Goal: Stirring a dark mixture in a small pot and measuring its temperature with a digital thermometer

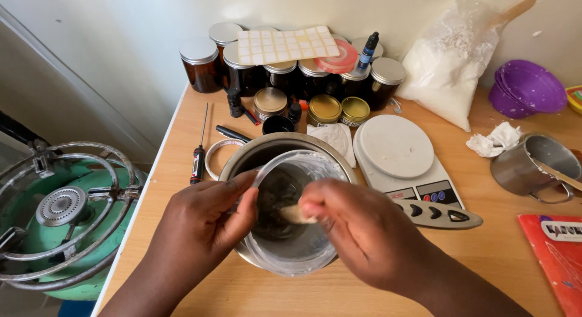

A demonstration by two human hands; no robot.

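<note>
Clear glass bowl [295, 232] sits tilted inside the steel pot [267, 148], table centre; left hand [203, 232] pinches its rim at 9 o'clock, right hand [357, 232] grips a pale wipe [295, 214] inside. Best to brace the rim and wipe in circles (scale [397, 148] close at 2 o'clock).

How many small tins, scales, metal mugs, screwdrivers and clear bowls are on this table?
Small round tins: 3
Digital scale: 1
Metal mug: 1
Screwdriver: 1
Clear bowl: 1
Total: 7
</note>
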